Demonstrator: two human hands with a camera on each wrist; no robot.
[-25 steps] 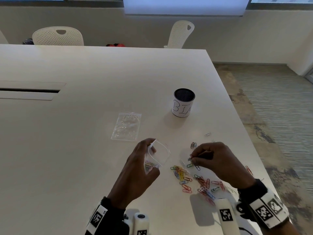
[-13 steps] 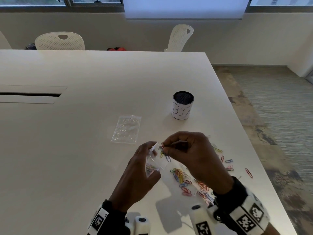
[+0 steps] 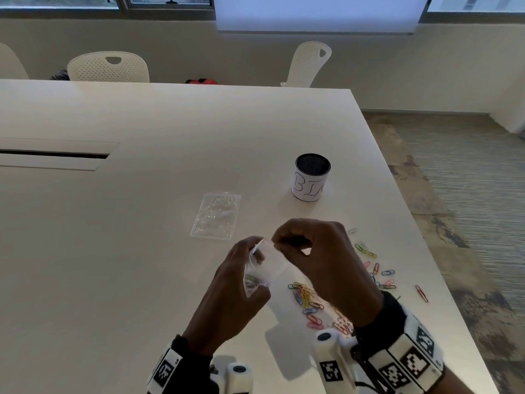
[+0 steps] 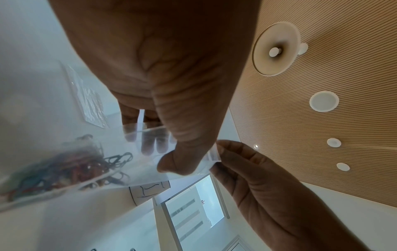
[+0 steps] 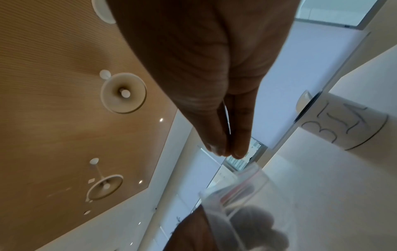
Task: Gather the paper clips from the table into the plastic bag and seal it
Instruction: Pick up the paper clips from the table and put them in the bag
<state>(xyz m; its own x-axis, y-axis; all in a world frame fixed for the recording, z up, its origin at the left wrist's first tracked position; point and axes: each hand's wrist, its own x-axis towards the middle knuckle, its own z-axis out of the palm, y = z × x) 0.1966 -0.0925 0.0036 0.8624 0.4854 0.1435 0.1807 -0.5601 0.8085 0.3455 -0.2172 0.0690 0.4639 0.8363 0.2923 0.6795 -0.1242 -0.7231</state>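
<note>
My left hand [image 3: 241, 282] grips a clear plastic bag [image 3: 264, 265] upright above the table, thumb pressed on its front [image 4: 178, 152]. Several coloured clips lie in the bag's bottom [image 4: 64, 161]. My right hand [image 3: 279, 241] hovers at the bag's open mouth [image 5: 236, 183], thumb and forefinger pinched together. A thin pale clip [image 5: 227, 118] shows edge-on between them. More paper clips lie on the table [image 3: 142, 251]: one pile [image 3: 305, 298] under my right wrist, others scattered [image 3: 380, 275] to the right.
A black cup with a white label [image 3: 312, 177] stands beyond my hands. A second clear bag [image 3: 216, 216] lies flat to their left. The table's right edge [image 3: 443, 280] runs close to the scattered clips. White chairs [image 3: 109, 66] stand at the far side.
My right hand rose from the clip pile with clips and moved left to the bag's mouth. The dangling clips seen half a second ago no longer show. My left hand kept the bag still.
</note>
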